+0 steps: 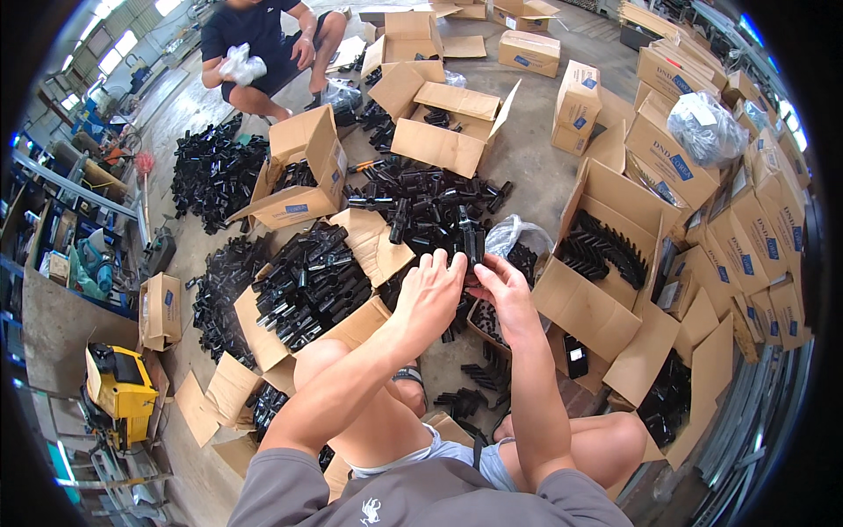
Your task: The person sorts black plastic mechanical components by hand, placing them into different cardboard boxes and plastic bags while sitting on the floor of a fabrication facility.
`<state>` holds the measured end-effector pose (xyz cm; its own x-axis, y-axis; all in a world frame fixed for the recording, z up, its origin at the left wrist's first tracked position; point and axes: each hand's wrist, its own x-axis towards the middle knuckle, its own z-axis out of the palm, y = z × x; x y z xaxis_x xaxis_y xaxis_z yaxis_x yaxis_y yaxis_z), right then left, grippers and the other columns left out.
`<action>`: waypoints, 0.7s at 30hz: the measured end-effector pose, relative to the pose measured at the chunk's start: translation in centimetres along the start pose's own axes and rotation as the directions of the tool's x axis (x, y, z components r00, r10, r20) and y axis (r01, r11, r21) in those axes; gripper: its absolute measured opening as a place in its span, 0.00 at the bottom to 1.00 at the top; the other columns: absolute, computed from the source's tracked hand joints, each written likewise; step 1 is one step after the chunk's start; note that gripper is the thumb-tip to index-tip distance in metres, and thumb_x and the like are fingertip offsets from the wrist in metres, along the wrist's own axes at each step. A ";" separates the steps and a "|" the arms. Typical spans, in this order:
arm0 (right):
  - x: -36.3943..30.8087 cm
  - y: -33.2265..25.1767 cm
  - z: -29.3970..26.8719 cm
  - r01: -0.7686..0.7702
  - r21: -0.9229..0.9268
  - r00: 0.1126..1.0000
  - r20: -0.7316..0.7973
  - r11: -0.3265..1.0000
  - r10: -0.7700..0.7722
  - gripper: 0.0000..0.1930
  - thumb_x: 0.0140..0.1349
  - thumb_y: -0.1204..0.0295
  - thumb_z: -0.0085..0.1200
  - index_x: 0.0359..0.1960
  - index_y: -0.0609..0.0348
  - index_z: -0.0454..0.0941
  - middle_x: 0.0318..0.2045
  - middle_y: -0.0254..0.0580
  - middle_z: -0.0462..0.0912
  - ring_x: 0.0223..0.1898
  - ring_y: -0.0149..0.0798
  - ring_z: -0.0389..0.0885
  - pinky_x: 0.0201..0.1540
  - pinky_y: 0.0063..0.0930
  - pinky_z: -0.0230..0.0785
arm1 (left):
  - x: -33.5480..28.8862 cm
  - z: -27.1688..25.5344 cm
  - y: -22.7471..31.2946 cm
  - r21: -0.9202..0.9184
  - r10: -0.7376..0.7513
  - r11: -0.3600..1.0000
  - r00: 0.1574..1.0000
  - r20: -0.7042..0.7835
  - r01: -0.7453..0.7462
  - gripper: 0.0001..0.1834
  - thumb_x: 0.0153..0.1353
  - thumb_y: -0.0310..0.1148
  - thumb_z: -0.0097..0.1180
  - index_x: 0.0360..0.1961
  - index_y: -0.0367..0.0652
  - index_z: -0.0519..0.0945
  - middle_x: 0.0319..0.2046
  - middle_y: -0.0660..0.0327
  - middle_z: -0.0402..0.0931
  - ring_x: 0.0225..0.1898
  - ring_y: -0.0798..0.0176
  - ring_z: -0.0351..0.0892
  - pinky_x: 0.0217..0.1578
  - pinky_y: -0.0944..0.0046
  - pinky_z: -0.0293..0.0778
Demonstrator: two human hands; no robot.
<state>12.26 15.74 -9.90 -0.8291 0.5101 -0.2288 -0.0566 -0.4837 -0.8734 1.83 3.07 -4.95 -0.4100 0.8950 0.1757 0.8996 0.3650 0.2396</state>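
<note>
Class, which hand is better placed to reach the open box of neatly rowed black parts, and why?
Probably the right hand: it is nearer the open box, which stands to its right; the left hand is farther away.

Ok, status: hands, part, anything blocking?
Left hand, right hand both at black tubular part. Part held at near end. Plastic bag just beyond right hand.

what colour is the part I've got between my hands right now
The part is black, as the head view shows.
</note>
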 end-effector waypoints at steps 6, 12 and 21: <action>0.0 -0.6 -0.3 -0.006 -0.135 0.999 -0.034 0.991 0.002 0.21 0.71 0.65 0.60 0.58 0.68 0.75 0.44 0.38 0.85 0.41 0.28 0.84 0.47 0.24 0.76 | -0.1 -0.1 0.0 0.004 0.009 1.000 1.000 -0.016 -0.009 0.21 0.50 0.18 0.58 0.47 0.37 0.71 0.39 0.49 0.70 0.42 0.45 0.75 0.40 0.49 0.74; -0.1 -0.6 -0.2 -0.022 -0.131 0.996 -0.085 0.991 0.011 0.22 0.69 0.61 0.63 0.56 0.66 0.77 0.43 0.37 0.86 0.42 0.27 0.84 0.44 0.23 0.74 | -0.4 0.1 0.1 0.041 0.033 0.999 0.999 -0.024 -0.032 0.22 0.49 0.19 0.58 0.48 0.40 0.72 0.40 0.50 0.69 0.43 0.46 0.74 0.41 0.50 0.74; -0.4 -1.7 -1.0 -0.064 -0.157 0.996 0.049 0.986 0.073 0.17 0.70 0.63 0.61 0.51 0.65 0.82 0.42 0.38 0.87 0.41 0.30 0.86 0.45 0.26 0.80 | 0.1 -1.1 -0.8 -0.039 0.050 0.998 0.995 0.090 -0.047 0.28 0.52 0.21 0.62 0.57 0.43 0.73 0.45 0.49 0.72 0.50 0.45 0.75 0.49 0.50 0.75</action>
<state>13.24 17.07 -8.78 -0.8574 0.4380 -0.2702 0.0845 -0.3981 -0.9134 0.84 2.62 -4.10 -0.3488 0.9318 0.1006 0.9114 0.3123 0.2678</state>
